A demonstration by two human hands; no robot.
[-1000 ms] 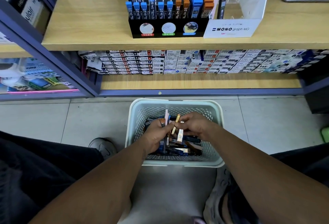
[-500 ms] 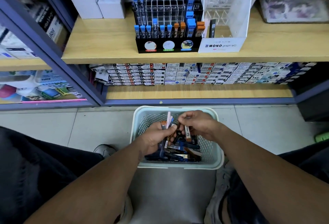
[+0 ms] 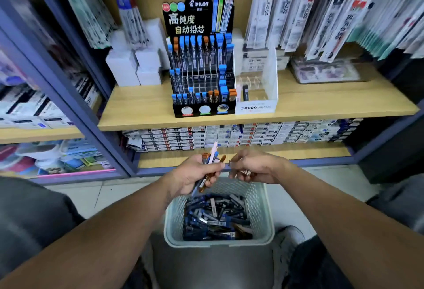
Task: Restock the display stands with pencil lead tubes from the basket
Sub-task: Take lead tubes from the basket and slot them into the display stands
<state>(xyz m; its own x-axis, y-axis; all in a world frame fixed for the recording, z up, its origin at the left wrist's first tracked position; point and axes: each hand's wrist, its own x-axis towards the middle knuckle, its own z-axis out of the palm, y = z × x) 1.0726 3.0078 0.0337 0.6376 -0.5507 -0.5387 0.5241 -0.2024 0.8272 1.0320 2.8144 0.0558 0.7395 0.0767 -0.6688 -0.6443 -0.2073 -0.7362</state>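
The left hand (image 3: 195, 174) has risen out of the basket (image 3: 219, 241), its grip closed round a bunch of tubes (image 3: 212, 162). The right hand (image 3: 254, 167), also lifted, pinches one tube (image 3: 244, 171). Loading the black stand (image 3: 203, 86) on the far shelf (image 3: 137, 109) likely comes next.

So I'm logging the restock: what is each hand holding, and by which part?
Left hand grips a bunch of lead tubes around their middles, caps up. Right hand pinches one tube with its fingertips; which part cannot be told.
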